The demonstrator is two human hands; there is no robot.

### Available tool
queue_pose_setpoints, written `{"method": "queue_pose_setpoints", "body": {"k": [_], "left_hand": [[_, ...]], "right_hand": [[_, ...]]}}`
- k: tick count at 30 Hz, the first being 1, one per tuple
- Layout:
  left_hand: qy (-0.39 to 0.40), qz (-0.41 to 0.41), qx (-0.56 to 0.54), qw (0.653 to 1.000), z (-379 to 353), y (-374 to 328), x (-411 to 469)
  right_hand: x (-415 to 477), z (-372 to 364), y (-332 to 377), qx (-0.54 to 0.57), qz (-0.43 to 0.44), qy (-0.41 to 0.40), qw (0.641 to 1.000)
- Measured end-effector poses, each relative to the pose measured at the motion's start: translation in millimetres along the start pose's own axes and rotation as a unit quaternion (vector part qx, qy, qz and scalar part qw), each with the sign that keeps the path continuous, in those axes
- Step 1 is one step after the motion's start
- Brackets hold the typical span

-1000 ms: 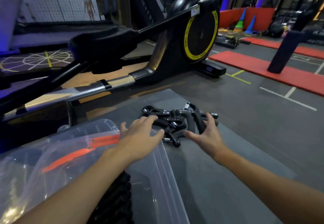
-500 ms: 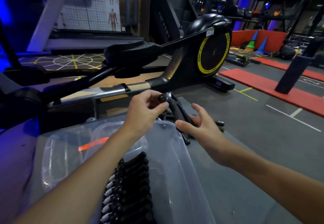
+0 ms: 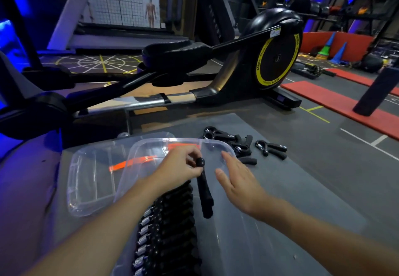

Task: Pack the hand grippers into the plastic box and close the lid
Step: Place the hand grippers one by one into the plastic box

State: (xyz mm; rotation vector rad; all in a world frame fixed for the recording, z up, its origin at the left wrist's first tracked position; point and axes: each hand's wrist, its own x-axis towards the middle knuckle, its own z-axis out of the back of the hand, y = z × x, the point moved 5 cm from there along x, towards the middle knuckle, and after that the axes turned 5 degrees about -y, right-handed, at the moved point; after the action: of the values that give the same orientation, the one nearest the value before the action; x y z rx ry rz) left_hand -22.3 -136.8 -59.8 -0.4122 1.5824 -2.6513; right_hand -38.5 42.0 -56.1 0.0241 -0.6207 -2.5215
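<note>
Black hand gripper (image 3: pixel 204 191) pinched in left hand (image 3: pixel 180 168) fingers over plastic box (image 3: pixel 228 228), right hand (image 3: pixel 236 184) spread empty

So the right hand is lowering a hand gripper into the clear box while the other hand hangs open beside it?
Not quite: the head view shows the left hand lowering the hand gripper into the clear box, while the right hand hangs open beside it.

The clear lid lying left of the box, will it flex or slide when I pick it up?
The lid looks like thin clear plastic, so it probably flexes if lifted by one edge. It seems light, and likely slides easily on the smooth mat. The box rim overlaps it, so it may catch there.
</note>
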Motion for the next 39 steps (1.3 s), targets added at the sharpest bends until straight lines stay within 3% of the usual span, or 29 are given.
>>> {"method": "queue_pose_setpoints", "body": {"k": [10, 17, 24, 27, 30, 34, 36, 39], "left_hand": [[0.065, 0.053, 0.115, 0.99, -39.5, 58.7, 1.8], [0.063, 0.071, 0.17, 0.981, -47.9, 78.6, -3.1], [0.025, 0.018, 0.244, 0.969, -50.8, 78.5, -2.5], [0.04, 0.033, 0.267, 0.962, -48.5, 81.8, -1.7], [0.033, 0.044, 0.257, 0.965, -45.2, 76.1, 2.1], [-0.069, -0.066, 0.146, 0.985, -38.2, 23.9, 14.5], [-0.106, -0.13, 0.117, 0.979, -37.2, -9.2, 21.9], [-0.113, -0.172, 0.186, 0.961, -43.6, -42.8, 35.1]], "right_hand": [[4.3, -6.1, -6.2, -0.018, 0.03, -0.02, 0.999], [5.1, -8.0, -7.9, -0.007, 0.034, -0.027, 0.999], [5.2, -6.0, -7.3, 0.011, 0.044, -0.036, 0.998], [2.0, -1.7, -5.4, 0.055, 0.038, -0.05, 0.997], [6.3, 5.1, -11.7, 0.192, -0.008, -0.107, 0.975], [26.2, 22.0, -49.8, 0.279, -0.104, -0.239, 0.924], [38.8, 19.7, -82.2, 0.269, -0.141, -0.232, 0.924], [57.5, 1.8, -138.2, 0.186, -0.2, -0.191, 0.943]]}}
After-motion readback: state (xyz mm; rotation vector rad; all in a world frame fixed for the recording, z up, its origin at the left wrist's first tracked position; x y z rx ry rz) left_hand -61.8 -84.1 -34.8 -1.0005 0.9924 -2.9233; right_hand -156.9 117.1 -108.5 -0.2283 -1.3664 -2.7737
